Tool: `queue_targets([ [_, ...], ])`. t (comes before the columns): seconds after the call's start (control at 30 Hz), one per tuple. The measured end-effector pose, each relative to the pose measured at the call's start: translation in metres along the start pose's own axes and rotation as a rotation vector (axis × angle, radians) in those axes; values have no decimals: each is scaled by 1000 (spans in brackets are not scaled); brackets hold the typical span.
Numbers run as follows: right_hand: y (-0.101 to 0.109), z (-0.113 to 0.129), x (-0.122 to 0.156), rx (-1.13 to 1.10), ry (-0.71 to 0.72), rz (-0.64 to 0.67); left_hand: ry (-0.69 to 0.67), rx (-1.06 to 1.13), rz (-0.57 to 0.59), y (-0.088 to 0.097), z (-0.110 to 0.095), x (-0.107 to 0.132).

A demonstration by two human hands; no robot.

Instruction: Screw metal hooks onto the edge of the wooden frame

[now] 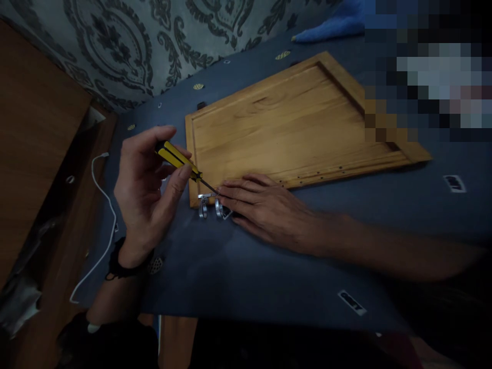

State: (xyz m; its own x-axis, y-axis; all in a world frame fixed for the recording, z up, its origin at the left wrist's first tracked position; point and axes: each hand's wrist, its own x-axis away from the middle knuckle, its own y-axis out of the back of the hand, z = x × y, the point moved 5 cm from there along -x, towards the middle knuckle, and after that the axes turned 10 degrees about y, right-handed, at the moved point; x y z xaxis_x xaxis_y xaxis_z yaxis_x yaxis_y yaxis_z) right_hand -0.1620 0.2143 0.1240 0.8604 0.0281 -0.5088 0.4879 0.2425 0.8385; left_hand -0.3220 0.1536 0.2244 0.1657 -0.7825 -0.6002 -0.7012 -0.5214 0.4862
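My left hand [148, 189] is closed around the yellow-and-black handle of a screwdriver [177, 158]. The shaft slants down to the right, its tip meeting a small silver metal fitting [207, 197] at the near left corner of a wooden panel [269, 123]. Two curved metal pieces of the fitting stick out past the panel's edge. Fingers stretched flat, my right hand [265, 207] rests on the panel's near edge, fingertips beside the screwdriver tip. Whether those fingertips press on the fitting is hard to make out.
The panel lies on a dark blue patterned cloth [269, 287]. A white cable [111, 205] runs along the left side, near a wooden cabinet [34, 133]. Blue fabric [330, 28] lies at the back, by the patterned wall covering [126, 46]. The upper right is pixelated.
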Motion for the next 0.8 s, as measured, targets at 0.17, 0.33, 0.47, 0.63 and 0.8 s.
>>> queue_targets([
  [0.17,0,0,0,-12,-9,3,-14,-81,-79,4,-1,-1],
  [0.33,1,1,-1,0,-5,12,39,-34,-47,3,-4,-1],
  [0.47,5,2,-1,9,0,0,22,2,10,1,-3,-2],
  [0.63,5,2,-2,-24,-28,47,13,14,-83,4,2,-1],
  [0.8,3,1,-1,-48,-28,24,32,1,-95,6,-3,0],
])
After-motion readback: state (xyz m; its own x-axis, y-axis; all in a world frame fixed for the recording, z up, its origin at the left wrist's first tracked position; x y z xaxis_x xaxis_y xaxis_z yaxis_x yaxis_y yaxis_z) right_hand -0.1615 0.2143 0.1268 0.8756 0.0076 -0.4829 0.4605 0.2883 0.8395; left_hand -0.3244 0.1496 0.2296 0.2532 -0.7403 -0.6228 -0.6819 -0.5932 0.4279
